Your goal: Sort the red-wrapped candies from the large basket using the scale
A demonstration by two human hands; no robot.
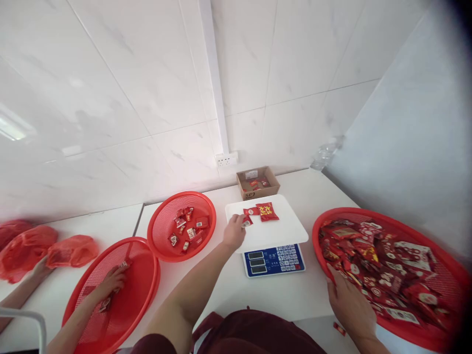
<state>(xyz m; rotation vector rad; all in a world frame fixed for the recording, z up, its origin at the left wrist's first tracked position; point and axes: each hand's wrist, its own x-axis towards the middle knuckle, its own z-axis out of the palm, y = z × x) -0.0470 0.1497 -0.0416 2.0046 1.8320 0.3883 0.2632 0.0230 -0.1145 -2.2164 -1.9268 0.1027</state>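
My left hand [233, 232] reaches out over the white tray [283, 231] of a digital scale [275, 259] and pinches a small red candy packet [247, 221] at the tray's left side. Two more red packets [266, 212] lie on the tray just beyond it. My right hand [348, 301] rests at the near left rim of a large red basket [435, 339] heaped with red wrapped candies [383, 265]. Its fingers curl down among the candies, and what they hold is hidden.
A smaller red basket [162, 219] with several candies stands left of the scale, and a cardboard box [258, 183] sits by the wall. Another person's hand [110, 282] works in a third red basket [142, 290] at the left, near red plastic bags [72, 250]. One candy [339, 328] lies on the table.
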